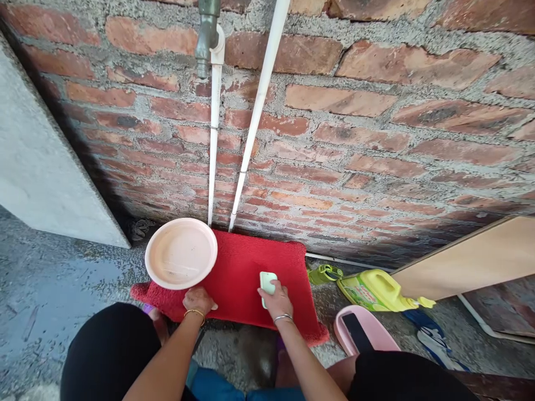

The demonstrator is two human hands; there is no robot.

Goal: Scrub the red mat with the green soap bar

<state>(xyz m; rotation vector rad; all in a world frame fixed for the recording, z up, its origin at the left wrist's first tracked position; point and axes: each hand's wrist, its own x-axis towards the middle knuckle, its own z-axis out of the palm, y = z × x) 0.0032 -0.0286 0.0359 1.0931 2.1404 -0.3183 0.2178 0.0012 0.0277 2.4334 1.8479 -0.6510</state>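
1. Black-clothed knees (111,351) stand nearest the camera, framing both forearms.
2. Ahead, a red cloth (251,250) lies spread out; what bears it is hidden. A pale pink basin (181,253) sits over its left end.
3. To the right on the floor (321,320) are a green bottle (324,274), a yellow jug (368,289) lying tilted, a pink tub (343,328) with a dark strip, and a flip-flop (434,340), partly behind the tub.
4. Behind, a brick wall (317,172) carries a tap (207,39) and white pipes (259,100). A grey slab (54,145) leans at left, a board (472,259) at right.
5. Of the hands, the left hand (198,301) is bent down on the cloth's near edge, just beside the basin, thumb out; I cannot tell whether it grips the cloth.
6. The right hand (278,301) grasps a pale green block (267,282) against the cloth, right of its middle, fingers wrapped over the block's near end.
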